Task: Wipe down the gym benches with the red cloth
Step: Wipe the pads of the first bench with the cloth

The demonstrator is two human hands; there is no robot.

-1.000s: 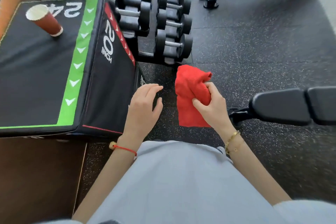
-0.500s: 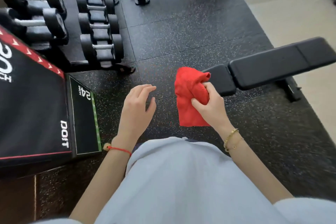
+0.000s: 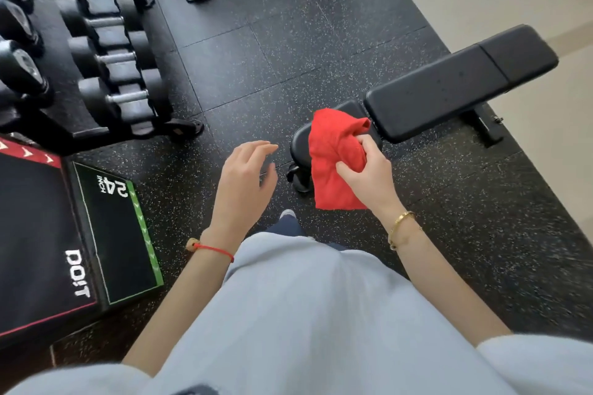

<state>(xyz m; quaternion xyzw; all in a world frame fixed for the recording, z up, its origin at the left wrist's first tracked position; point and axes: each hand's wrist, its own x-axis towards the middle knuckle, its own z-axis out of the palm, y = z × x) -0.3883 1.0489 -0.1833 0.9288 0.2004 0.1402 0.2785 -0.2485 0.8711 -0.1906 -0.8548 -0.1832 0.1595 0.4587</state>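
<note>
The right hand (image 3: 369, 176), just right of the frame's centre, grips the red cloth (image 3: 333, 163) with fingers and thumb curled round a bunched fold; the left hand (image 3: 244, 183) hovers at centre, fingers relaxed and slightly spread, holding nothing. The cloth hangs crumpled, its long axis roughly top to bottom of the frame, overlapping the near end of the black gym bench (image 3: 449, 86) (whether it touches the pad cannot be told). The bench's long axis runs from the centre toward the upper right. A dumbbell rack (image 3: 106, 58) fills the upper left; a plyo box (image 3: 64, 240) sits at lower left on the speckled floor (image 3: 256, 58).
</note>
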